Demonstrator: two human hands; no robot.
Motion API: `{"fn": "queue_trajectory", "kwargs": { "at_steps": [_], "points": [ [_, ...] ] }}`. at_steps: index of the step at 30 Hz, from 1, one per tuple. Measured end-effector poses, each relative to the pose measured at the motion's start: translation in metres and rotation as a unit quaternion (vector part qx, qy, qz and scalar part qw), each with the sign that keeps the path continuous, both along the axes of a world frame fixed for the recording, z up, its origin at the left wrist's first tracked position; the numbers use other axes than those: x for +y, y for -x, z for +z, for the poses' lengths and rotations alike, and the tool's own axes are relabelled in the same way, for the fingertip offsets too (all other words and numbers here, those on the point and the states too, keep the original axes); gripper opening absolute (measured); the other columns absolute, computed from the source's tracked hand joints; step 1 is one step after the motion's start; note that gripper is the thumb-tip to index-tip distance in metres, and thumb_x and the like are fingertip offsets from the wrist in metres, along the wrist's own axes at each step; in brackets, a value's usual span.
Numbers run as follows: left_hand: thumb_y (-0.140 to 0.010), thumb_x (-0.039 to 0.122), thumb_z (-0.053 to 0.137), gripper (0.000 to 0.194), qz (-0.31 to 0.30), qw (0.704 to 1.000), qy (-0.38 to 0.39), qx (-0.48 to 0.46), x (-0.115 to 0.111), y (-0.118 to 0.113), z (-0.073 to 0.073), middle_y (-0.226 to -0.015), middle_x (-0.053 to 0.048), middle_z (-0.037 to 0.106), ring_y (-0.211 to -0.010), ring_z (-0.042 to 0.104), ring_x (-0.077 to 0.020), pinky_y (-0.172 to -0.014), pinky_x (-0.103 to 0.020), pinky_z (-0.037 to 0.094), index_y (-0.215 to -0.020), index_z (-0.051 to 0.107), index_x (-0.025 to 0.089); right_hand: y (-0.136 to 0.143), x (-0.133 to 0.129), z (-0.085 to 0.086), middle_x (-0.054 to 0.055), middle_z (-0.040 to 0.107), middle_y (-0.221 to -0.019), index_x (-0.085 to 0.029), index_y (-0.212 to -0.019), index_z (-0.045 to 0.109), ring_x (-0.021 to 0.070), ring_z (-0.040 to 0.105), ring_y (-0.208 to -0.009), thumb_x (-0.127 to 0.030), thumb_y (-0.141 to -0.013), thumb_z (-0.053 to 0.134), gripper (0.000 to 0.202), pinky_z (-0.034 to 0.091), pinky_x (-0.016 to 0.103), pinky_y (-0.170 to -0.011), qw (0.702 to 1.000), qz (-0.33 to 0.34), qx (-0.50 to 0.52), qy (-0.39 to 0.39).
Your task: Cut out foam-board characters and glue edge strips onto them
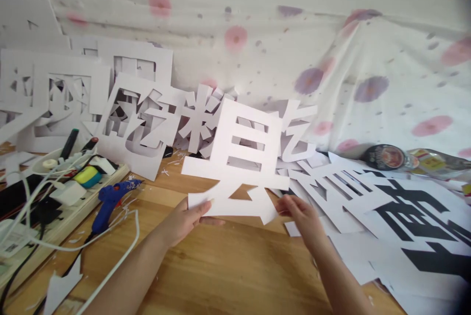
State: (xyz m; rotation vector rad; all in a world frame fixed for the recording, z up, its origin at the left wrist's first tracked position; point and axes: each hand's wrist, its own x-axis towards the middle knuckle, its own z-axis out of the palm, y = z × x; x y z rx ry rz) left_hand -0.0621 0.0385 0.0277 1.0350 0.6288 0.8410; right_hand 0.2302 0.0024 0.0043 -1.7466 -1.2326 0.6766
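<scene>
Cutout [235,175] | likely light, creasable; take solid edges | left hand [186,221] pinches lower-left; right hand [300,213] lower-right, grip unclear

Smooth, matt white card, stiff-looking, in the cut-out character [239,176]; similar dull paper or card in the cut-outs [196,121] behind. Flat black print over smooth white paper on the printed sheet [415,226]. Underneath, a desk [221,266] of yellowish-brown wood or wood-look board, with visible grain and a soft sheen. Hard blue plastic for the glue gun [104,212], off-white plastic for the power strip [69,224]. Thin, wrinkled, plastic-looking sheeting for the flowered curtain [265,60], faintly shiny along its folds. Clear and glossy on the bottle [430,158], plastic or glass hard to tell.
</scene>
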Motion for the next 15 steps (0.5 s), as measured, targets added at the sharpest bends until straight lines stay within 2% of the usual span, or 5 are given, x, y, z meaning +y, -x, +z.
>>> {"fn": "queue_trajectory", "kwargs": {
  "at_steps": [2, 4, 6, 9, 15],
  "points": [
    [-0.080, 0.034, 0.059, 0.037, 0.039, 0.999, -0.019, 0.002, 0.001, -0.001, -0.005, -0.117, -0.009, 0.061, -0.106, 0.058, -0.0257, -0.090, -0.042, 0.049, -0.113, 0.061, 0.016, -0.023, 0.005, -0.001, 0.011, 0.063, -0.082, -0.018, -0.081, 0.060, 0.0279, 0.055, -0.080, -0.064, -0.074, 0.044, 0.049, 0.042, 0.045, -0.075, 0.994, -0.089, -0.064, -0.009],
    [-0.081, 0.034, 0.058, 0.037, 0.070, 0.997, -0.040, 0.007, 0.000, -0.003, -0.008, -0.117, -0.007, 0.062, -0.106, 0.058, -0.0238, -0.095, -0.040, 0.046, -0.114, 0.060, 0.017, -0.040, 0.010, -0.005, 0.012, 0.060, -0.097, -0.019, -0.087, 0.060, 0.0347, 0.047, -0.100, -0.060, -0.069, 0.051, 0.046, 0.034, 0.051, -0.086, 0.982, -0.134, -0.127, -0.024],
    [-0.082, 0.036, 0.056, 0.038, 0.089, 0.994, -0.057, 0.022, -0.002, -0.006, -0.008, -0.117, -0.005, 0.062, -0.104, 0.059, -0.0220, -0.097, -0.039, 0.044, -0.117, 0.058, 0.019, -0.049, 0.015, -0.014, 0.013, 0.055, -0.111, -0.019, -0.101, 0.059, 0.0351, 0.039, -0.112, -0.055, -0.069, 0.051, 0.049, 0.032, 0.049, -0.091, 0.959, -0.129, -0.250, -0.015],
    [-0.082, 0.038, 0.056, 0.039, 0.108, 0.990, -0.075, 0.059, -0.009, -0.012, -0.002, -0.116, -0.003, 0.062, -0.098, 0.063, -0.0201, -0.099, -0.038, 0.042, -0.117, 0.058, 0.022, -0.051, 0.023, -0.032, 0.015, 0.053, -0.114, -0.014, -0.116, 0.053, 0.0331, 0.043, -0.109, -0.050, -0.073, 0.048, 0.057, 0.035, 0.045, -0.091, 0.921, -0.100, -0.375, 0.040],
    [-0.077, 0.042, 0.059, 0.043, 0.152, 0.981, -0.090, 0.081, -0.018, -0.020, 0.004, -0.112, -0.005, 0.064, -0.093, 0.065, -0.0213, -0.096, -0.038, 0.044, -0.111, 0.062, 0.017, -0.050, 0.028, -0.044, 0.017, 0.055, -0.101, -0.011, -0.111, 0.057, 0.0334, 0.051, -0.098, -0.045, -0.078, 0.042, 0.050, 0.040, 0.047, -0.084, 0.923, -0.085, -0.370, 0.065]
  ]
}}
